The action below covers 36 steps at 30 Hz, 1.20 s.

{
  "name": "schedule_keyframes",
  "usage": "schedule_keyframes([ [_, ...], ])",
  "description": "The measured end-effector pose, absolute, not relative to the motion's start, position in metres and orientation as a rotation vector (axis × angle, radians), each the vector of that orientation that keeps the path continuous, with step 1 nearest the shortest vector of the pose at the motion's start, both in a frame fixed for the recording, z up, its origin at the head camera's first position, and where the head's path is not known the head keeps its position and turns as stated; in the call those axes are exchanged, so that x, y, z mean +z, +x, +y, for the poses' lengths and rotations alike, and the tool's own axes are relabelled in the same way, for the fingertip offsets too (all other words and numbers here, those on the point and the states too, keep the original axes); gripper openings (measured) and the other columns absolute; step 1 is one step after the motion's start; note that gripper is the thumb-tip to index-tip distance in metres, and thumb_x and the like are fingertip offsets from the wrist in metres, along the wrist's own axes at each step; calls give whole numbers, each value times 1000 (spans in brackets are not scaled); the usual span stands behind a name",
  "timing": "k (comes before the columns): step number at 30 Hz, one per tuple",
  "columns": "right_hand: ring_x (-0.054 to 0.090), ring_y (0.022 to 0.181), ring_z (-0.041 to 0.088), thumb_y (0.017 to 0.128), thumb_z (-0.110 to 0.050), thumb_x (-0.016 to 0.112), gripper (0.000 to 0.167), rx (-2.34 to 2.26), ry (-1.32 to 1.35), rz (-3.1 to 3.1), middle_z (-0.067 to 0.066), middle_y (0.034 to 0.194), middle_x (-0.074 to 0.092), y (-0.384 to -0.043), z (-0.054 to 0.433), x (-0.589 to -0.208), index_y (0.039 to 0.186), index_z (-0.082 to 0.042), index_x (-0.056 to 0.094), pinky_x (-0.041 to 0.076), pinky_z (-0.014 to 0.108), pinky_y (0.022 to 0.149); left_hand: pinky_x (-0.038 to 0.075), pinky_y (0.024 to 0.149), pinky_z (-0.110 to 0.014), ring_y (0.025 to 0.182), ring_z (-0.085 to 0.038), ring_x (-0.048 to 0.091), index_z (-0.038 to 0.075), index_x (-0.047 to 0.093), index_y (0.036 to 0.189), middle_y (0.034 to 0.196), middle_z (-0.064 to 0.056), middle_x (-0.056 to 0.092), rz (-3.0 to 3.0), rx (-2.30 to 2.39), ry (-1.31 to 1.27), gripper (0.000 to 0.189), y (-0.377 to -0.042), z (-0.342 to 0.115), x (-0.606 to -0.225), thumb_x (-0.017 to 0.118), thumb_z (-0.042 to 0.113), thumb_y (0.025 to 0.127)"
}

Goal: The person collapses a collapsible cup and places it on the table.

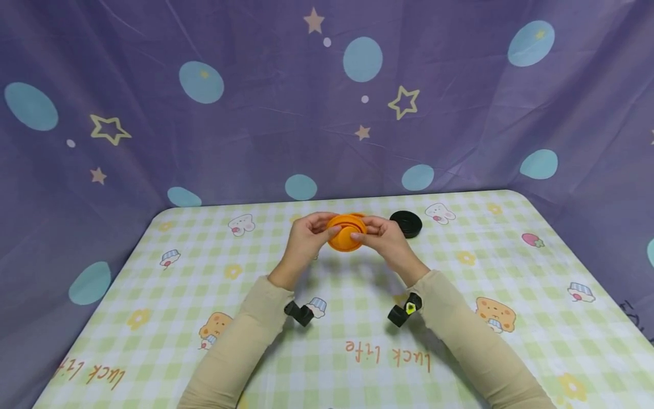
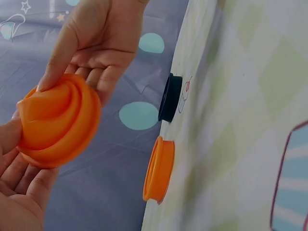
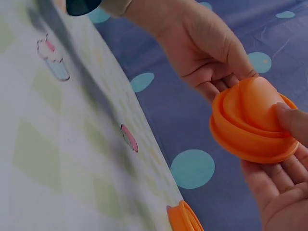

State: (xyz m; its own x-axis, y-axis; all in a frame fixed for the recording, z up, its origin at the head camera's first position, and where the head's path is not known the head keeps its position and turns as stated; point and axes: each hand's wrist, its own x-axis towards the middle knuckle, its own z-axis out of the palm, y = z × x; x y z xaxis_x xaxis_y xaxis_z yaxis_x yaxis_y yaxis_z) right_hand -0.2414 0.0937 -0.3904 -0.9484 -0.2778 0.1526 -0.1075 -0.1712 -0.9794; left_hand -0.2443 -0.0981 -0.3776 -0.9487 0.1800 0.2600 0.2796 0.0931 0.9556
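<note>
Both hands hold a soft orange collapsible cup (image 1: pixel 347 238) up above the table, one at each side. Its ringed wall looks bent and pushed in unevenly, with curved folds across the side facing the thumbs in the left wrist view. My left hand (image 1: pixel 305 236) grips the left edge, thumb on the folded face and fingers behind. From the right, my right hand (image 1: pixel 386 240) pinches it the same way. A second orange cup (image 2: pixel 166 171), flattened into a low ring, rests on the table beyond, mostly hidden by the held one in the head view.
A flat black ringed piece (image 1: pixel 406 224) lies on the table just past the right hand. The tablecloth (image 1: pixel 179 289) is green-checked with printed cartoons. A purple curtain (image 1: pixel 265 113) hangs right behind the table's far edge. Small black cameras (image 1: pixel 298 313) sit at both wrists.
</note>
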Motion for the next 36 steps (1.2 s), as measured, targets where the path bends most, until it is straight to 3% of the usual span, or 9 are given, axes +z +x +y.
schedule_keyframes([
  [7, 67, 91, 15, 82, -8, 73, 37, -2080, -577, 2177, 17, 110, 67, -240, 93, -390, 115, 5, 62, 55, 27, 80, 55, 78, -29, 92, -21, 68, -5, 68, 107, 104, -18, 69, -2325, -1975, -591, 26, -244, -98, -379, 70, 7, 84],
  [14, 66, 77, 15, 81, -14, 74, 35, -1900, -639, 2314, 15, 96, 70, -238, 93, -388, 112, 0, 66, 54, 24, 69, 56, 77, -28, 93, -21, 68, -3, 68, 109, 105, -16, 69, -2410, -1941, -638, 27, -241, -96, -378, 69, 8, 85],
  [22, 67, 76, 14, 82, -16, 74, 32, -1898, -574, 2349, 16, 94, 71, -237, 93, -386, 107, 2, 68, 55, 24, 69, 55, 80, -28, 97, -22, 66, -7, 64, 115, 110, -17, 67, -2371, -1970, -651, 34, -240, -97, -378, 69, 10, 86],
  [28, 68, 79, 13, 84, -12, 72, 31, -2101, -510, 2221, 15, 96, 71, -238, 93, -386, 108, 7, 64, 56, 26, 74, 53, 84, -29, 99, -21, 66, -4, 64, 117, 113, -16, 67, -2294, -2007, -654, 33, -241, -99, -374, 67, 11, 88],
  [36, 68, 83, 13, 86, -6, 68, 35, -2402, -506, 1944, -1, 90, 72, -240, 94, -388, 111, 16, 57, 56, 27, 76, 53, 84, -28, 96, -18, 66, -4, 58, 125, 117, -22, 63, -2301, -2094, -600, 39, -242, -96, -375, 65, 6, 88],
])
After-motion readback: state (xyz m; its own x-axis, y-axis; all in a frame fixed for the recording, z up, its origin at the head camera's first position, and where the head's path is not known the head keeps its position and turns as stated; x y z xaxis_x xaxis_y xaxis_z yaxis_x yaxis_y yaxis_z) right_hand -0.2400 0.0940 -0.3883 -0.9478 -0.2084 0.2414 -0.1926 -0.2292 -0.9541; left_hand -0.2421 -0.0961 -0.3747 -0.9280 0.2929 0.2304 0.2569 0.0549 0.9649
